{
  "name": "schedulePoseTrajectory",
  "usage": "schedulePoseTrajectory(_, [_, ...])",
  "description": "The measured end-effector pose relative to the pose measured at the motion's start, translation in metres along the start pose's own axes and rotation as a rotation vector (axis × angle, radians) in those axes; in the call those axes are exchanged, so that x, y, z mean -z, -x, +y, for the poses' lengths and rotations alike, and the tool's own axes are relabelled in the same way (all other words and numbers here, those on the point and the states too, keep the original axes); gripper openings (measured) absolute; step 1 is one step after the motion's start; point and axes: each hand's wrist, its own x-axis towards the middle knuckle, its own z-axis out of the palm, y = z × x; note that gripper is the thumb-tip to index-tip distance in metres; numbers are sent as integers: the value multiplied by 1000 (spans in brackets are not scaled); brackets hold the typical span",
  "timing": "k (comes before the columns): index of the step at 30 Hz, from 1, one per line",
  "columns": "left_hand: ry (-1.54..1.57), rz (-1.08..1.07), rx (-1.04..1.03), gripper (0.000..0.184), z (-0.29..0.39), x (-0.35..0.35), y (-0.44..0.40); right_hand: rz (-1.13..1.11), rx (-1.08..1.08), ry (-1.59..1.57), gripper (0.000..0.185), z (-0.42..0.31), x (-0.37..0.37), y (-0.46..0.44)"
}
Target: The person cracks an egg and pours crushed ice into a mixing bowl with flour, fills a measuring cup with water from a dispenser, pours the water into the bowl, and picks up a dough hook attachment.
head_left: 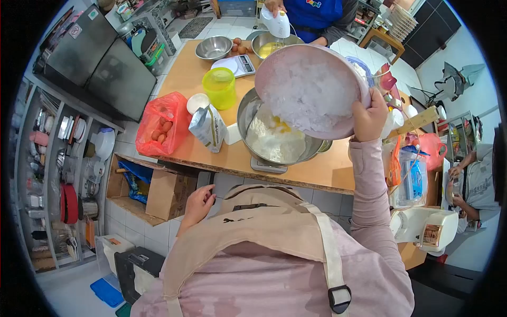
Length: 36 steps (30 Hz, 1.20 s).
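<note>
Round, pale-pink plastic-looking bowl (339,129), white ice-like chunks (311,95) inside: above round steel mixing bowl (244,117); right hand (371,117), grip pinching right rim, presumably leaving mouth unobstructed; left hand (198,203) loosely spread, empty, off light-brown tabletop's (327,171) near edge

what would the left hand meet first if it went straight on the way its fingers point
Probably the front edge of the tan wooden table, ahead of the left hand in the picture. Depth is unclear, so it might pass underneath instead.

Tilted pink bowl (346,126), full of ice chunks (309,95), above steel bowl (246,113), white powder (274,143) inside
</note>
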Motion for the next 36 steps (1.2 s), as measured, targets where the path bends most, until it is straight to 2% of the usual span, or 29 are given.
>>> schedulePoseTrajectory(11, [-11,-21,4,31,3,4,3,61,-63,-42,15,-4,2,-1])
schedulePoseTrajectory(17, [4,-31,14,31,1,2,2,-8,10,55,14,-7,7,0])
schedulePoseTrajectory(20, [-26,-13,3,30,1,0,3,3,70,28,14,-13,2,8])
schedulePoseTrajectory(23, [20,-51,38,29,7,3,2,24,15,15,15,-12,2,3])
schedulePoseTrajectory(26, [8,-22,17,28,2,2,3,51,96,45,16,-14,-1,5])
schedulePoseTrajectory(29, [4,-15,-1,28,3,3,2,31,19,38,16,-11,2,0])
schedulePoseTrajectory(36, [1,-31,6,29,2,7,1,49,13,-26,14,-9,1,2])
